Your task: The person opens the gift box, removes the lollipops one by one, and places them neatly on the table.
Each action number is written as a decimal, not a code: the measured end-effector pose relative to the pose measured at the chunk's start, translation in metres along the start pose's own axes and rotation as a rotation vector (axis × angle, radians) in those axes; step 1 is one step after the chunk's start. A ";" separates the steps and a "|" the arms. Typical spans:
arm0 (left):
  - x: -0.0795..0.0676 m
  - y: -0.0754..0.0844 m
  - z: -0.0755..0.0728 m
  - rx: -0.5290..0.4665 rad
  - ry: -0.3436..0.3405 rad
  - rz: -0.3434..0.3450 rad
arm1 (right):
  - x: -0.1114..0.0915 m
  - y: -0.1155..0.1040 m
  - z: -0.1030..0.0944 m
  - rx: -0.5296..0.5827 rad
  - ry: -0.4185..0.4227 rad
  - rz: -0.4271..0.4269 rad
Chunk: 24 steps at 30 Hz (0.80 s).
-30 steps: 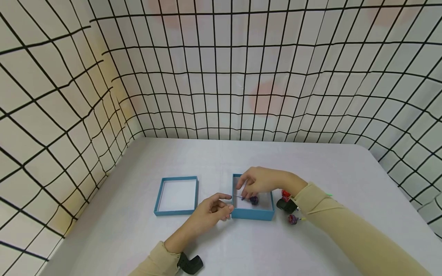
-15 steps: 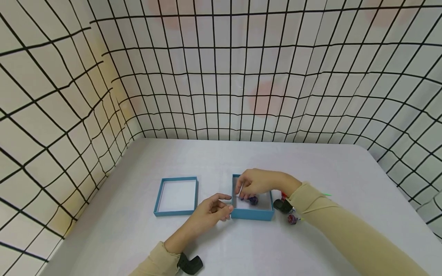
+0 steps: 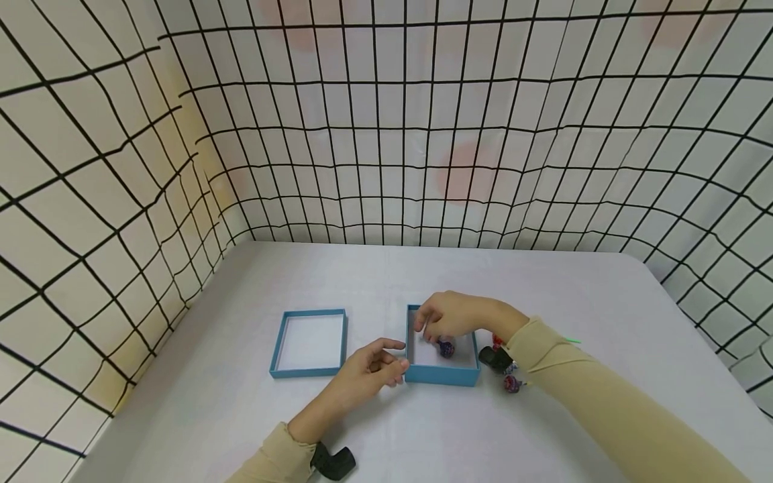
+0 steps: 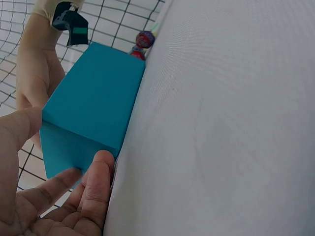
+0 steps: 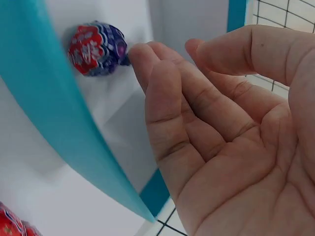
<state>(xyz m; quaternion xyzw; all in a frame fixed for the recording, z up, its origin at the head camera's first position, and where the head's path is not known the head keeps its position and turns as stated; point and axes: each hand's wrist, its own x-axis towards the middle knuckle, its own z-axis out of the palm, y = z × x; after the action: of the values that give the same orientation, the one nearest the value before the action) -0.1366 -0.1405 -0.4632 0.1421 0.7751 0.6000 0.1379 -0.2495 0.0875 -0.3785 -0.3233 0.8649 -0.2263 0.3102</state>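
A blue box (image 3: 443, 376) with a white inside stands on the table, and a lollipop (image 3: 446, 349) in a purple and red wrapper lies in it. My right hand (image 3: 453, 315) reaches over the box. In the right wrist view its fingers (image 5: 165, 103) are loosely bent, fingertips beside the twisted wrapper end of the lollipop (image 5: 98, 49), thumb apart; the stick is hidden. At the box's near left corner is my left hand (image 3: 368, 372). Its thumb and fingers (image 4: 98, 184) touch the blue walls (image 4: 98, 93) without wrapping round them.
A shallow blue-rimmed lid (image 3: 308, 372) lies left of the box. Several more lollipops (image 3: 512, 384), one red-wrapped (image 3: 497, 341), lie right of it, partly behind the right sleeve and black wrist camera (image 3: 495, 359). A black grid (image 3: 380, 127) on white surrounds the table.
The lollipop in the box has turned slightly, and its stick, seen at left a second ago, is now hidden by my right hand. My left hand has stayed still.
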 end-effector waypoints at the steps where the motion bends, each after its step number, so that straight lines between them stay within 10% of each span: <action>1: 0.000 0.000 0.000 0.001 0.000 0.001 | -0.001 0.000 -0.001 -0.007 0.008 0.005; 24: 0.000 0.000 0.001 -0.005 0.003 -0.007 | 0.000 -0.008 0.007 -0.241 0.020 0.098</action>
<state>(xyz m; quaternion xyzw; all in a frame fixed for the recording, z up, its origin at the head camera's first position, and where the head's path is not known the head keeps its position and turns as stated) -0.1360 -0.1395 -0.4631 0.1380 0.7745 0.6015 0.1393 -0.2413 0.0810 -0.3791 -0.3132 0.9036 -0.1087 0.2713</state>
